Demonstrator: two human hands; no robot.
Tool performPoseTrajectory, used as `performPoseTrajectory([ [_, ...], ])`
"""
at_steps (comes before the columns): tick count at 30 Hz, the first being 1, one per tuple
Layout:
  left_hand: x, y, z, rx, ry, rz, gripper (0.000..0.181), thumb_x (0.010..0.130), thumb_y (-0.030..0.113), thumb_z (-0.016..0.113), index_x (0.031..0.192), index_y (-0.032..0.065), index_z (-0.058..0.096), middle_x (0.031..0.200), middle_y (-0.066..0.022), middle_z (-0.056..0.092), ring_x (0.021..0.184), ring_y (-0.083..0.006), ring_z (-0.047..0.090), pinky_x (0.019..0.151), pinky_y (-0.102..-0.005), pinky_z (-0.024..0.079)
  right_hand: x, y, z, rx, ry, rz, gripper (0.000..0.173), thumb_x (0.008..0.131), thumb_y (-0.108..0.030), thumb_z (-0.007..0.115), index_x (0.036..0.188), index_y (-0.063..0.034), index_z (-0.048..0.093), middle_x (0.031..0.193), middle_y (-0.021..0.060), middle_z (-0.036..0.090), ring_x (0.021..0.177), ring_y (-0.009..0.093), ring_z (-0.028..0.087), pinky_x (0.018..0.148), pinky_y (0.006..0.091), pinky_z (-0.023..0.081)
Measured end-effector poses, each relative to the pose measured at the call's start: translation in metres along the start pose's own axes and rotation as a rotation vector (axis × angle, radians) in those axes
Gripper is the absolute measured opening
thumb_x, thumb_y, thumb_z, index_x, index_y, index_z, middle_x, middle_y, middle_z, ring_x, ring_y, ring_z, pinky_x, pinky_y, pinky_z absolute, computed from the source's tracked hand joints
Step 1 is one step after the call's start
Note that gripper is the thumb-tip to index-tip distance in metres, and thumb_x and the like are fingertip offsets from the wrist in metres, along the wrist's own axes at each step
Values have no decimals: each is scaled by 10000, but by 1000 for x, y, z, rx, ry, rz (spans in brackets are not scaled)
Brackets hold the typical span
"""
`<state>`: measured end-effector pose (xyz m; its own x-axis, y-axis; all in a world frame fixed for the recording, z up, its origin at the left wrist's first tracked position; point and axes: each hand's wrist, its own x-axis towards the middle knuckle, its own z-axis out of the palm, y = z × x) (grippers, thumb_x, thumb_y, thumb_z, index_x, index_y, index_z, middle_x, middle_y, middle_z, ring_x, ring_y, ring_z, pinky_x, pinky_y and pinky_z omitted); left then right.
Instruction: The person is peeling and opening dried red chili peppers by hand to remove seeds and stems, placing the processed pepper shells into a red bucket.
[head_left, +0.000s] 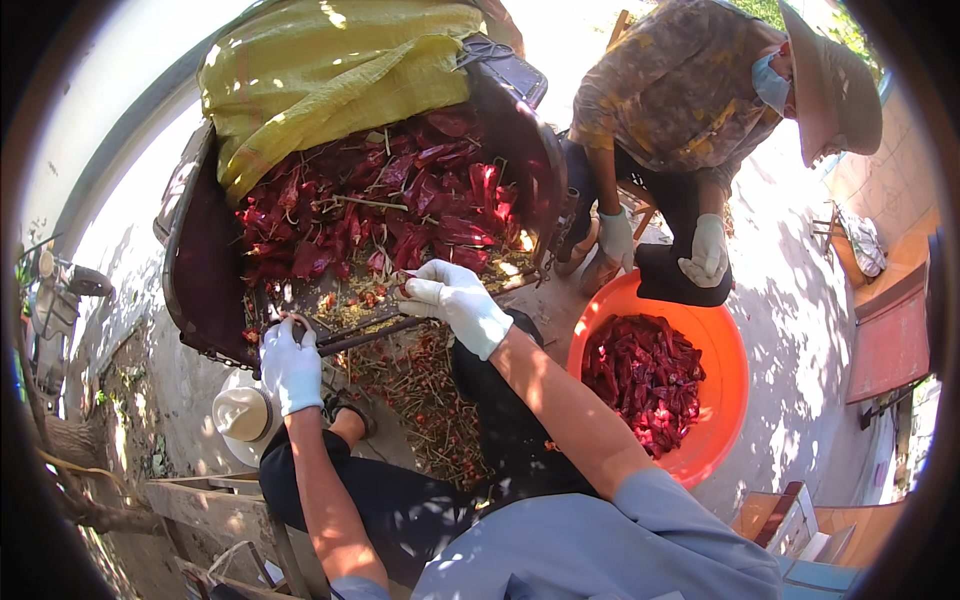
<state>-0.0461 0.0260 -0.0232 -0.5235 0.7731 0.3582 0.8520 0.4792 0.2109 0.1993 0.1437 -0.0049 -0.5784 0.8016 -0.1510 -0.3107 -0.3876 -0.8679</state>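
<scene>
Dried red peppers (375, 202) lie heaped in a dark cart bed (204, 247), partly under a yellow woven sack (337, 82). My right hand (459, 306), in a white glove, is over the bed's near edge. Its thumb and fingers pinch a small dark red pepper piece (406, 279), mostly hidden by the glove. My left hand (289, 366), also gloved, is at the bed's near left corner, fingers bent over the edge. Whether it holds anything is unclear. Pale seeds and small red scraps (345, 304) are strewn on the bed between the hands.
Stems and red scraps (427, 405) cover the ground between my legs. An orange tub (724, 390) of red peppers stands to my right. Beyond it sits a co-worker (667, 90) with gloved hands above the tub. A pale hat (241, 416) lies by my left foot, near a wooden chair (217, 502).
</scene>
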Motion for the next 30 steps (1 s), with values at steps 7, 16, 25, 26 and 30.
performPoseTrajectory([
  [7, -20, 5, -2, 57, 8, -113, 438, 875, 327, 669, 1233, 75, 633, 1096, -165, 637, 996, -349, 641, 814, -455, 519, -8, -4, 0, 146, -16, 49, 136, 974, -149, 617, 994, -25, 565, 954, 63, 619, 929, 196, 681, 851, 326, 587],
  [16, -32, -5, 0, 89, 65, -151, 434, 864, 352, 681, 1210, 93, 647, 1050, -175, 651, 997, -348, 628, 809, -461, 504, -4, 0, 1, 177, -86, 82, 141, 945, -141, 646, 1029, -56, 572, 941, 64, 659, 857, 156, 669, 740, 291, 549],
  [25, -14, -1, -16, 107, -200, -281, 500, 879, 400, 644, 1276, 99, 599, 1070, -198, 696, 1006, -385, 669, 833, -495, 530, -17, -11, -8, 210, -144, 32, 102, 951, -122, 636, 1012, -77, 569, 978, 32, 621, 942, 199, 693, 725, 280, 548],
  [26, -15, -4, -18, 127, -190, -283, 531, 877, 404, 646, 1299, 89, 577, 1070, -199, 699, 1001, -384, 673, 830, -493, 530, -19, -10, -7, 178, -120, 37, 105, 945, -112, 640, 1009, -79, 564, 966, 29, 621, 927, 194, 690, 718, 279, 538],
  [30, -14, 6, -22, 87, -301, -396, 672, 809, 471, 689, 1365, 124, 541, 1048, -210, 713, 993, -392, 674, 849, -478, 521, -13, -8, -9, 200, -143, 30, 124, 945, -74, 631, 1033, -35, 553, 957, 70, 617, 901, 208, 685, 712, 287, 540],
])
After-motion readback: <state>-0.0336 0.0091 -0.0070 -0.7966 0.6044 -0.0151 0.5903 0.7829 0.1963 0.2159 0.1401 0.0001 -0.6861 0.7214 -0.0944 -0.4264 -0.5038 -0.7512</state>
